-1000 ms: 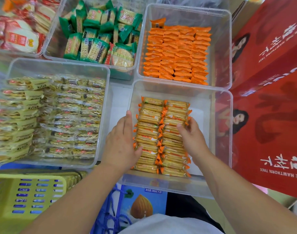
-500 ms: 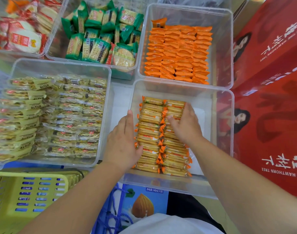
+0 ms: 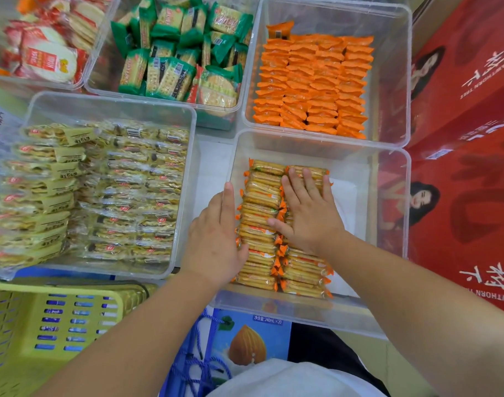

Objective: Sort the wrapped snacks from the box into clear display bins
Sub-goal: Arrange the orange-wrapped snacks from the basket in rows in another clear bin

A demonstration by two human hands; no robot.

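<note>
Left hand (image 3: 216, 239) flat against cracker packs (image 3: 259, 224) in clear bin (image 3: 388, 224), right hand (image 3: 308, 213) spread flat on top.

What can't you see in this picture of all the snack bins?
- Head view: the cracker packs under the right hand are covered by the palm.
- The bin wall beside the left hand is hidden by that hand.
- The red-wrapped snacks are cut off by the top-left edge.
- Print on the green packs is too small to read.
- The yellow basket runs off the left edge.

Orange-ended cracker packs (image 3: 259, 224), solid orange packets (image 3: 314, 87), green-wrapped biscuits (image 3: 173, 53).
</note>
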